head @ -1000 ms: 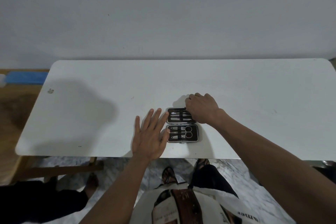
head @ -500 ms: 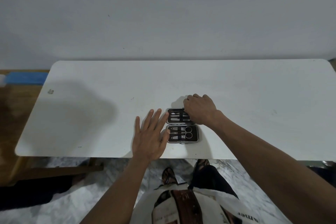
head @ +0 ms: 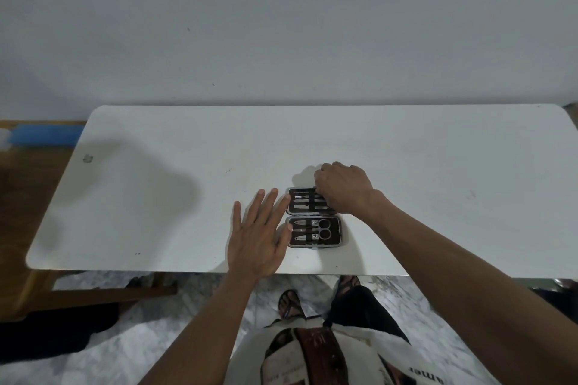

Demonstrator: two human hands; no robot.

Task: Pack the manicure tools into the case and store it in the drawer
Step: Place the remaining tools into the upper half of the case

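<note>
A small manicure case lies unfolded flat on the white table, near its front edge. Both dark halves hold metal tools: scissors and clippers in the near half, several slim tools in the far half. My left hand rests flat with fingers spread, its fingertips touching the case's left edge. My right hand is curled over the far half's right end, fingers bent down onto the tools or the rim; what it grips is hidden.
A grey wall stands behind the table. A wooden bench with a blue object sits at the left. Marble floor, my sandalled feet and a dark shape lie below the table's front edge. No drawer is in view.
My right hand has crept slightly left over the far half of the case. My left hand and the case have stayed in place.
</note>
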